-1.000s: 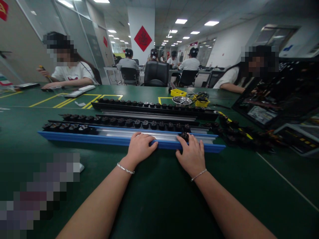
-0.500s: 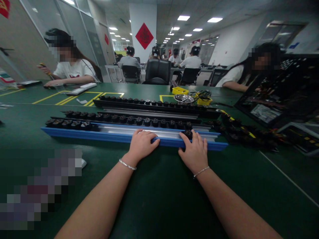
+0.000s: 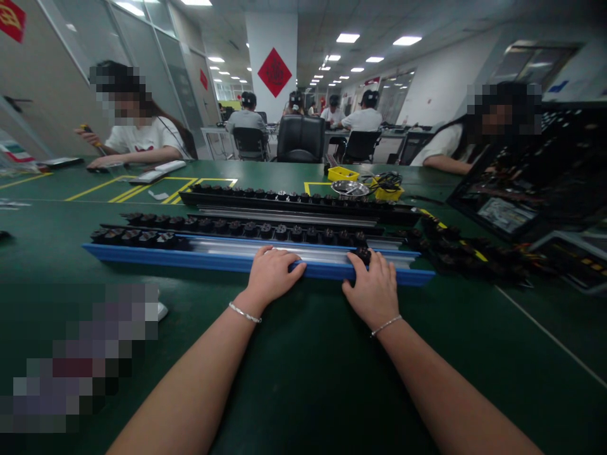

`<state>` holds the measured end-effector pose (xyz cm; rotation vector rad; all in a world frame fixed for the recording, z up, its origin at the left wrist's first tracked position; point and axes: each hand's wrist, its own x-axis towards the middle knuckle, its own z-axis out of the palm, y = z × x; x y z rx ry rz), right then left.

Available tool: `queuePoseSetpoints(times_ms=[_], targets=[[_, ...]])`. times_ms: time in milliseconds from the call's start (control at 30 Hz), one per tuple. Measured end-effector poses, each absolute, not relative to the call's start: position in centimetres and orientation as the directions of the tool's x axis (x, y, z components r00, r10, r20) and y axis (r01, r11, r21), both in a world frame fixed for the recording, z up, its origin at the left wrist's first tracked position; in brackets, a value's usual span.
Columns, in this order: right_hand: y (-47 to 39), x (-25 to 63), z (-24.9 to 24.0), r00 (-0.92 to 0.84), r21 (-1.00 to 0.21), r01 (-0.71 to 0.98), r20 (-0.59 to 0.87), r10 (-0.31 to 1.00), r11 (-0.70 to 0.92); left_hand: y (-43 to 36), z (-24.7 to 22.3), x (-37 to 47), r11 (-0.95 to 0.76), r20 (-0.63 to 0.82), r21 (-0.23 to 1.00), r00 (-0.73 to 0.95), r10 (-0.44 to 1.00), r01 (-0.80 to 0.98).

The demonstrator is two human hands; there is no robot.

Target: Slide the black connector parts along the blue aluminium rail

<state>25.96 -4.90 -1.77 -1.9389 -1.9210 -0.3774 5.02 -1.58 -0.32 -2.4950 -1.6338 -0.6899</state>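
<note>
A long blue channel (image 3: 190,260) with a silvery inside lies across the green table. Several black round modules (image 3: 129,236) sit in its left end. Over the near wall of the channel, left of its right part, my left hand (image 3: 275,275) is closed on the rim, thumb in front and fingers inside. Further right, my right hand (image 3: 377,284) has its fingers round a single black module (image 3: 363,254) in the channel, with the thumb near the blue wall. Behind the blue channel runs a row of black modules (image 3: 265,231) in another channel.
Further back lies a black channel (image 3: 303,205) with more modules. Yellow trays (image 3: 343,174), a metal dish (image 3: 349,188) and cables (image 3: 386,182) stand behind. Black strung parts (image 3: 455,246) and an open black case (image 3: 512,189) are at right. People sit left and right.
My right hand and the black module by its fingers have shifted slightly to the right along the channel. My left hand stays at the rim. The camera view has shifted a little.
</note>
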Motion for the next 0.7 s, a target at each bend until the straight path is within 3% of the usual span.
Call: queuePoseSetpoints(times_ms=[700], targets=[[-4.95, 26.31, -1.40, 0.055, -0.100, 0.995, 0.478, 0.876, -0.008, -1.42, -0.54, 4.95, -0.436, 0.426, 0.177, 0.331, 0.842, 0.883]])
